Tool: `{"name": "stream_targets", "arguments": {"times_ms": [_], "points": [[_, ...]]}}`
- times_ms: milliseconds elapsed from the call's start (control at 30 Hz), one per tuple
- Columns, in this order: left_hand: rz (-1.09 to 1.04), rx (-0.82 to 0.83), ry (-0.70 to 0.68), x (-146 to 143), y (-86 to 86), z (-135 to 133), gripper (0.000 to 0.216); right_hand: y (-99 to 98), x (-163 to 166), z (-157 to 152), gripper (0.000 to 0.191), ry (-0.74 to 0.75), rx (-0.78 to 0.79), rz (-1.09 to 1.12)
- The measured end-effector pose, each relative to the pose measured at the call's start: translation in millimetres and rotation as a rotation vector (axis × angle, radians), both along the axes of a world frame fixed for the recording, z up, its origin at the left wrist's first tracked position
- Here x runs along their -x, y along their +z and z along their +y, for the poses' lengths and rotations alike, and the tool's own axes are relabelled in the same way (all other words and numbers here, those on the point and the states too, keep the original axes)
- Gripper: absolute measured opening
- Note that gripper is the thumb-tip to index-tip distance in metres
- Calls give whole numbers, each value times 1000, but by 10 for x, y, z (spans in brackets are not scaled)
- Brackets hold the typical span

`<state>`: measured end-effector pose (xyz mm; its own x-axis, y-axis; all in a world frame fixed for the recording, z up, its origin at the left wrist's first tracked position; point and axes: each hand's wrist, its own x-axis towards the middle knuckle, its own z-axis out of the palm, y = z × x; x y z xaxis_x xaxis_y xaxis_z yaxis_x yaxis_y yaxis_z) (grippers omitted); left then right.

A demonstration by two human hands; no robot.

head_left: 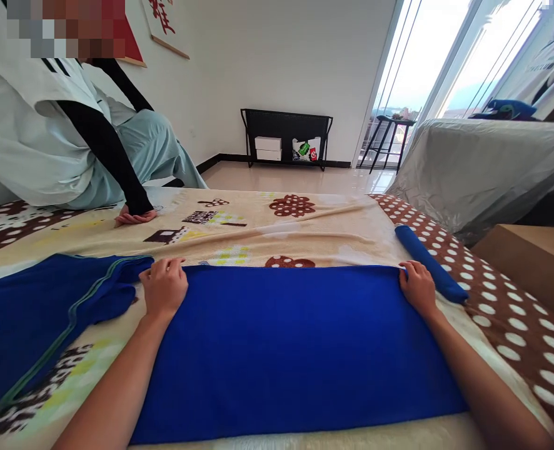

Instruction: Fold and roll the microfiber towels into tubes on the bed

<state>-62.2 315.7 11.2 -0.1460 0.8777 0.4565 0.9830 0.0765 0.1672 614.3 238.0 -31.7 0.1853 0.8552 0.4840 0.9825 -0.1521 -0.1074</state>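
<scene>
A bright blue towel (291, 350) lies spread flat in front of me on a patterned beige blanket (277, 228). My left hand (163, 287) rests on its far left corner, fingers curled over the edge. At the far right corner my right hand (416, 286) pinches the towel's edge. A rolled blue towel (429, 262) lies just beyond my right hand. A darker blue cloth (37, 312) with green stitching lies crumpled to the left, touching the flat towel near my left hand.
Another person in a pale top and black sleeve sits at the far left, a hand (135, 217) pressed on the blanket. A brown polka-dot border (502, 312) edges the right side. A grey covered sofa (483, 162), a black rack (286, 137) and a wooden surface (534, 256) stand beyond.
</scene>
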Motion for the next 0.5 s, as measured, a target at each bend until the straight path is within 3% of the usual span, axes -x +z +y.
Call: {"name": "stream_targets", "arguments": {"times_ms": [133, 333, 400, 500], "points": [[52, 211, -179, -110, -42, -146, 50, -14, 46, -144, 50, 81, 113, 20], [29, 261, -33, -168, -79, -390, 63, -64, 149, -436, 63, -9, 212, 69], [41, 283, -52, -198, -54, -619, 62, -74, 202, -639, 63, -22, 224, 77], [61, 349, -164, -202, -53, -1193, 59, -124, 231, -1126, 61, 36, 233, 90]]}}
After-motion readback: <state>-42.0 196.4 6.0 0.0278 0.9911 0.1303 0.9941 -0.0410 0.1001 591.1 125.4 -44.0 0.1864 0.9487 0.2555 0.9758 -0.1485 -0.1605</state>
